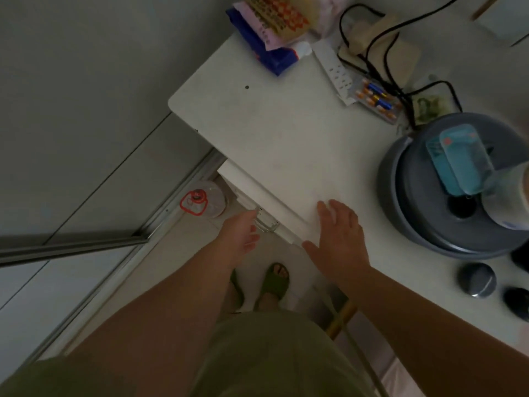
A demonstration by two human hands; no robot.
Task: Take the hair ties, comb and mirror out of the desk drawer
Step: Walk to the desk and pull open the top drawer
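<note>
Head view: left hand point(242, 234) reaching to drawer handle point(266, 224) under white worktop point(272, 133), fingers at it, grip unclear; right hand point(339, 236) flat, open on worktop edge. Drawer point(243, 196) shut, contents hidden.

A white power strip point(333, 70) with black cables point(380, 50) is seen at the far side of the desk top, a blue packet point(269, 50) beside it; a grey round appliance point(446, 193) is placed right, a clear red-capped bottle point(204, 199) on the floor
</note>
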